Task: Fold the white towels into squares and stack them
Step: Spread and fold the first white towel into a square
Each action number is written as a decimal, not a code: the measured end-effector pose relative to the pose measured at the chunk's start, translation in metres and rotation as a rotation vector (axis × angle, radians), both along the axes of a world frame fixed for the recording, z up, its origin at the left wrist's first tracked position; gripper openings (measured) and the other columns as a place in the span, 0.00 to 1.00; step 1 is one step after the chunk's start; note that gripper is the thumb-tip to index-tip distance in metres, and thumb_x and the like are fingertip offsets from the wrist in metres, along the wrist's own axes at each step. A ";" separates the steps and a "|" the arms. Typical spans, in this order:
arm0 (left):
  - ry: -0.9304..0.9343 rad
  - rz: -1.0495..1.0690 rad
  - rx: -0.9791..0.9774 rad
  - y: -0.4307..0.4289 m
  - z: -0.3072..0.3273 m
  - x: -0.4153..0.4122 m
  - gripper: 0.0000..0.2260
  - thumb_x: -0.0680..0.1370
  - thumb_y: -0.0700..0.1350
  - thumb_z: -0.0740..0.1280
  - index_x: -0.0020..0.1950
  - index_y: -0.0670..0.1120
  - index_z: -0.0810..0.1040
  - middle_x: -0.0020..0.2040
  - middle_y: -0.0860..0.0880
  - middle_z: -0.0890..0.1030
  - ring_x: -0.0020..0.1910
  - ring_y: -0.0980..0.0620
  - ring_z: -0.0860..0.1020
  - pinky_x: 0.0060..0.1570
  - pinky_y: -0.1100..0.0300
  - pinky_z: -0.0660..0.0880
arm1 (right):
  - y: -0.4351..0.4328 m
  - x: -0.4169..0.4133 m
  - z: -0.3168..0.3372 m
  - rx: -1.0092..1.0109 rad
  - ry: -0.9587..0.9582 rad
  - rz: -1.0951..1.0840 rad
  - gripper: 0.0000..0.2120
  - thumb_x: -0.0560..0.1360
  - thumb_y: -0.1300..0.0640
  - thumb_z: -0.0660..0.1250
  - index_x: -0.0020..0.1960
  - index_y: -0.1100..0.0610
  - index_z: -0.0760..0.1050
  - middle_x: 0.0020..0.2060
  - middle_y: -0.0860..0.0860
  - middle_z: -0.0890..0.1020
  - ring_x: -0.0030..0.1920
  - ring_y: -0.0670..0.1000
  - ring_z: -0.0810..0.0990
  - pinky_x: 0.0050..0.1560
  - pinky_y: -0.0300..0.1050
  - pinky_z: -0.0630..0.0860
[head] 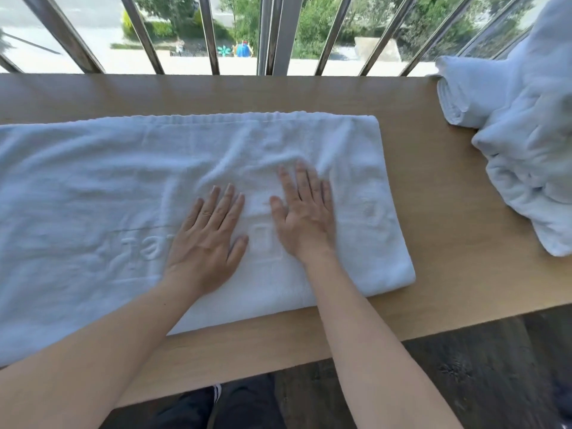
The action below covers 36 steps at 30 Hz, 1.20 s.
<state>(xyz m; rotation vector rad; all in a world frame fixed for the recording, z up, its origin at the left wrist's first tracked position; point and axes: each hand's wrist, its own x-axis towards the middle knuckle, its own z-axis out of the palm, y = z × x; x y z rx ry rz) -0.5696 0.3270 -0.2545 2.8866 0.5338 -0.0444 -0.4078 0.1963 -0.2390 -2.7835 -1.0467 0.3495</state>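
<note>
Towel: one white towel (93,187) lies spread lengthways on the table (448,243). Its right end is a thick, rounded edge and its left end runs out of view.
Left hand: the left hand (205,239) lies palm down on the towel, fingers straight and together, grasping nothing.
Right hand: the right hand (305,218) is just beside it, also flat with fingers stretched, slightly blurred, holding nothing.
Why the hands lie so: flat palms near the middle most likely press the cloth smooth, so that the next fold comes out square.
Wrinkles: soft ridges (247,156) bunch just beyond the fingertips, which suits a smoothing stroke.
Pile: a crumpled heap of white towels (526,150) sits at the table's right end, well apart from the spread towel. It is probably kept aside to leave folding room.
Stack: no finished stack shows, so the task looks to be at an early stage.
Writing: raised letters (136,252) are woven into the towel left of the left hand, which partly covers them. They are too faint to read.
Emblem: a raised square outline (266,243) shows between the hands.
Beyond: metal window bars (210,32) stand behind the table's far edge.
</note>
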 end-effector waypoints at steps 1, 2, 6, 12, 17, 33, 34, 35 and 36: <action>-0.005 -0.009 -0.011 0.001 0.000 -0.001 0.30 0.83 0.57 0.50 0.83 0.48 0.49 0.83 0.49 0.49 0.82 0.49 0.45 0.79 0.49 0.44 | -0.004 0.018 0.000 -0.021 0.002 -0.056 0.29 0.83 0.38 0.42 0.82 0.43 0.41 0.82 0.48 0.42 0.81 0.49 0.38 0.79 0.52 0.36; -0.006 -0.015 -0.019 0.001 0.000 -0.001 0.30 0.83 0.57 0.50 0.83 0.49 0.49 0.83 0.50 0.49 0.82 0.49 0.45 0.79 0.48 0.45 | -0.008 0.035 0.000 -0.045 -0.003 -0.106 0.30 0.82 0.38 0.41 0.82 0.43 0.39 0.82 0.49 0.41 0.80 0.49 0.37 0.79 0.52 0.35; -0.002 -0.026 -0.024 0.000 0.002 0.000 0.28 0.84 0.57 0.49 0.83 0.51 0.49 0.83 0.51 0.49 0.82 0.49 0.45 0.79 0.45 0.48 | -0.018 0.092 0.001 -0.118 -0.010 -0.266 0.30 0.83 0.40 0.40 0.82 0.47 0.38 0.81 0.50 0.39 0.80 0.48 0.36 0.79 0.53 0.35; 0.032 -0.038 -0.016 -0.001 0.005 0.002 0.29 0.83 0.56 0.49 0.83 0.49 0.48 0.83 0.49 0.49 0.82 0.48 0.45 0.79 0.43 0.48 | 0.008 0.029 0.009 0.028 0.007 -0.213 0.30 0.84 0.43 0.43 0.82 0.50 0.41 0.82 0.51 0.42 0.81 0.53 0.40 0.78 0.59 0.35; 0.017 -0.112 0.008 -0.001 0.007 0.001 0.31 0.83 0.56 0.50 0.83 0.43 0.49 0.83 0.46 0.50 0.82 0.50 0.46 0.79 0.46 0.48 | 0.019 0.023 -0.001 -0.014 0.017 -0.017 0.29 0.81 0.39 0.43 0.81 0.40 0.43 0.82 0.49 0.44 0.81 0.54 0.40 0.78 0.60 0.36; -0.031 -0.176 -0.031 0.004 0.008 0.007 0.26 0.83 0.53 0.50 0.82 0.57 0.53 0.83 0.46 0.52 0.81 0.46 0.50 0.79 0.44 0.48 | -0.014 -0.044 -0.005 0.090 -0.039 -0.129 0.28 0.83 0.42 0.49 0.82 0.43 0.49 0.82 0.51 0.49 0.81 0.55 0.45 0.79 0.59 0.41; -0.033 -0.174 -0.029 0.004 0.008 0.007 0.25 0.83 0.53 0.50 0.82 0.58 0.53 0.83 0.46 0.52 0.81 0.45 0.50 0.79 0.44 0.48 | -0.024 -0.041 -0.006 0.081 -0.035 -0.139 0.29 0.83 0.41 0.49 0.82 0.42 0.48 0.82 0.51 0.49 0.81 0.55 0.45 0.79 0.58 0.41; -0.035 -0.173 -0.026 0.004 0.007 0.007 0.25 0.84 0.53 0.50 0.82 0.59 0.53 0.82 0.46 0.52 0.81 0.44 0.50 0.79 0.43 0.48 | -0.037 -0.033 -0.006 0.059 -0.033 -0.166 0.29 0.82 0.39 0.48 0.82 0.42 0.46 0.82 0.51 0.48 0.81 0.54 0.44 0.79 0.57 0.39; -0.037 -0.177 -0.024 0.004 0.006 0.006 0.24 0.84 0.53 0.49 0.82 0.59 0.54 0.82 0.47 0.53 0.81 0.42 0.50 0.79 0.43 0.48 | -0.054 -0.025 -0.006 0.019 -0.039 -0.212 0.30 0.82 0.37 0.46 0.82 0.41 0.43 0.82 0.50 0.46 0.81 0.53 0.43 0.79 0.56 0.38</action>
